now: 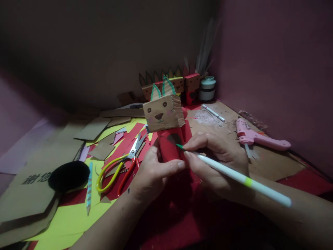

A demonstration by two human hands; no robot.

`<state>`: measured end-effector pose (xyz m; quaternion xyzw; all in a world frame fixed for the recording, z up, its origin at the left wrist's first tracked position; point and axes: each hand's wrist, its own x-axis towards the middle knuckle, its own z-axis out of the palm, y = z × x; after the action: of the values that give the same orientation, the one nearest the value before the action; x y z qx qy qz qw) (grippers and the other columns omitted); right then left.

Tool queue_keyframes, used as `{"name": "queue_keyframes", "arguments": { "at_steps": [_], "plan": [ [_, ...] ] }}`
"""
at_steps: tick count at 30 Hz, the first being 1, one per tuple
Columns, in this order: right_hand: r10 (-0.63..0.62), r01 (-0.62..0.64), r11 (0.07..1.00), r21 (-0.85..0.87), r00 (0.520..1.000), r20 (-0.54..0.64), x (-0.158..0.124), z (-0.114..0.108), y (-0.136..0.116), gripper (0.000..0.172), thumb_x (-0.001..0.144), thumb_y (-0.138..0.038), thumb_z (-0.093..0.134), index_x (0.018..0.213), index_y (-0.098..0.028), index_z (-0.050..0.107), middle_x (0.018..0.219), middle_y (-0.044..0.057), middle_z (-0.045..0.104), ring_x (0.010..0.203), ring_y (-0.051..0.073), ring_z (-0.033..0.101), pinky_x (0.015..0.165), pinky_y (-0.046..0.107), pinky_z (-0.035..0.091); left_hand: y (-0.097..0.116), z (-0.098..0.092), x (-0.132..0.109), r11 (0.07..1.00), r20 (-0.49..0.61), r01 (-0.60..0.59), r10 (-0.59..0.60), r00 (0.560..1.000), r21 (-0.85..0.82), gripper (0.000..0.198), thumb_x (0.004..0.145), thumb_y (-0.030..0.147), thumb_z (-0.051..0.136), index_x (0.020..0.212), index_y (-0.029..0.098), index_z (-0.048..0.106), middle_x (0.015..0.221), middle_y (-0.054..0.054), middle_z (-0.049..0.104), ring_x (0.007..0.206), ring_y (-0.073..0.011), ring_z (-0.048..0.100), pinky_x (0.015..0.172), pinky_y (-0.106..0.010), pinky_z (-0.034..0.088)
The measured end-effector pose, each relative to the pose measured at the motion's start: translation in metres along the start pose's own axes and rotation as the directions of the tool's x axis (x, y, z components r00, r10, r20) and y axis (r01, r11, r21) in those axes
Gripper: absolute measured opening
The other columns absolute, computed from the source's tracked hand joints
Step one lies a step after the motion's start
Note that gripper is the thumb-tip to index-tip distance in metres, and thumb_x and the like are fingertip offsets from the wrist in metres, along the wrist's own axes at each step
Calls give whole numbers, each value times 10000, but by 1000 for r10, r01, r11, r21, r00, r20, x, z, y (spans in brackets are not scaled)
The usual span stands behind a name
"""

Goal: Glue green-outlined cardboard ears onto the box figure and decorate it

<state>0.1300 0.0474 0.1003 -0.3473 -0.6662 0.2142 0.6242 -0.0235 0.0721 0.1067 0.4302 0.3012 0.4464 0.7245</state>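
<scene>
My left hand [158,170] is wrapped round the red paper body of a cardboard animal figure [170,144], its thumb lying across the front. The figure's box head [162,116] has drawn eyes, a brown nose, a small mouth and two pointed ears [168,86] edged in green. A dark patch shows on the upper part of the red body. Pinched in my right hand [215,159] is a white marker [241,178] with a yellow-green band. Its green tip is at the body, close to the dark patch; whether it touches, I cannot tell.
Scissors [133,151] with yellow and red handles lie left among paper scraps, beside a pencil [89,189] and a black oval [69,176]. A pink glue gun [260,137] rests at right. Behind stand several similar figures [191,85], a lidded jar [207,88] and another marker [213,113].
</scene>
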Motion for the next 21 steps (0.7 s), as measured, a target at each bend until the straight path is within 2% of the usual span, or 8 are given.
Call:
{"name": "queue_keyframes", "arguments": {
  "at_steps": [2,8,15,19,21],
  "plan": [
    [31,-31,999,7,999,-11,-1,1,0,156,855,-87,655,883,-238,628,693,-46,611,541,92,536,489,220,435,0,0,-1,1000,1,-3,3,1000,-16,412,612,73,856,990,152,714,887,-65,787,858,-259,758,826,-334,597],
    [-17,18,1000,-21,1000,23,2,2,-2,158,847,-91,645,870,-247,628,761,3,634,621,147,593,549,284,487,0,3,-2,999,-20,-23,24,1000,30,366,654,59,828,984,160,705,929,-65,787,908,-276,756,857,-360,602],
    [-33,32,999,-43,999,-31,1,2,2,172,838,-66,633,888,-230,632,733,-28,608,550,100,541,495,243,448,-2,-2,0,998,-9,-41,41,999,43,404,655,95,849,1026,149,700,925,-69,780,883,-277,758,824,-351,608],
    [-135,135,989,-66,991,2,0,4,2,185,847,-63,643,913,-236,637,789,10,657,635,139,602,540,272,490,-3,-4,0,994,-20,-60,62,998,93,408,664,74,840,1032,172,693,952,-47,779,887,-254,754,790,-310,599],
    [-146,145,986,-77,989,2,0,4,1,190,842,-53,640,914,-229,637,787,5,658,649,132,614,547,259,488,-3,-4,0,994,-22,-61,63,998,93,411,666,63,835,1032,179,690,954,-40,778,889,-249,754,792,-304,596]
  ]
}}
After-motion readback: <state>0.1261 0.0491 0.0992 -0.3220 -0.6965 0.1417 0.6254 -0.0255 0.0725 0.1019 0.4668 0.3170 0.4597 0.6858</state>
